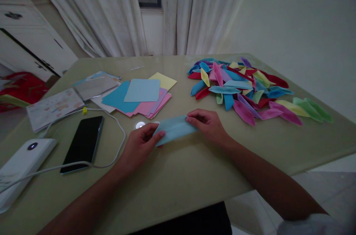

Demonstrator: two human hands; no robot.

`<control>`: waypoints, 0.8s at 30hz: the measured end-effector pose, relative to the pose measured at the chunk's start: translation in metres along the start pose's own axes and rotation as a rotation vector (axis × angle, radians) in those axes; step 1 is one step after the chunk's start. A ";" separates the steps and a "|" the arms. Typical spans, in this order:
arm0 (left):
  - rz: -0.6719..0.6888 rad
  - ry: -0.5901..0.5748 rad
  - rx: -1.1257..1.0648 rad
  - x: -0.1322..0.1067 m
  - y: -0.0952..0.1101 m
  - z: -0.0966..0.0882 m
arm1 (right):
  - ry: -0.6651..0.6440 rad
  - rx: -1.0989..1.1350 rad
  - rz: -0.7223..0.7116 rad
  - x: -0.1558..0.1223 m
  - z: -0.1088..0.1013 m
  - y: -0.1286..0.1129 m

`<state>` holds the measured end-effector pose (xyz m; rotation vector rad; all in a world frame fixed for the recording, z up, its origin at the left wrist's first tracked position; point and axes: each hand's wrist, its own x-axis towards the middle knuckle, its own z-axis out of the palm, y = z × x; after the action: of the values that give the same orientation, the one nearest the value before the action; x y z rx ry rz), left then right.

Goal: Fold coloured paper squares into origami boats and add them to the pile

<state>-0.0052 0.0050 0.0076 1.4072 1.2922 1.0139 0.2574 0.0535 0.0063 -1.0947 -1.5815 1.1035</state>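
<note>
A folded sheet of light blue paper [176, 130] is stretched between my two hands above the table. My left hand [141, 140] pinches its left end, with the thumb lying on top. At the upper right corner, my right hand [207, 123] grips the paper between thumb and fingers. Just beyond lies a fanned stack of coloured square sheets [143, 90] in blue, pink, purple and yellow, a light blue one on top. To the right rests a large pile of folded paper pieces [233, 83] in many colours, pointed at their ends.
On the left lie a black phone [83, 142], a white power bank [27, 168] and a looping white cable [122, 142]. Behind them are a printed card [57, 107] and a clear plastic packet [96, 86]. The table's front edge [250, 191] runs close to my body.
</note>
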 end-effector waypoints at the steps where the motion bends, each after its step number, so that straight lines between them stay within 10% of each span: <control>1: -0.023 -0.047 -0.031 0.000 0.001 0.001 | 0.016 -0.006 -0.006 0.000 0.000 0.000; 11: -0.090 -0.008 -0.128 0.001 -0.002 0.000 | 0.032 0.125 -0.018 0.006 -0.004 0.005; 15: -0.016 0.240 -0.192 -0.009 0.003 0.011 | -0.239 0.378 0.025 0.003 0.011 0.007; 20: 0.008 0.078 -0.228 -0.024 0.007 0.032 | -0.608 0.234 -0.040 -0.021 0.045 -0.005; 24: -0.010 0.056 -0.229 -0.021 0.006 0.036 | -0.410 0.330 0.142 -0.027 0.050 0.001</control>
<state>0.0293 -0.0199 0.0058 1.2049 1.1808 1.1618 0.2153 0.0195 -0.0100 -0.7997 -1.5651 1.7014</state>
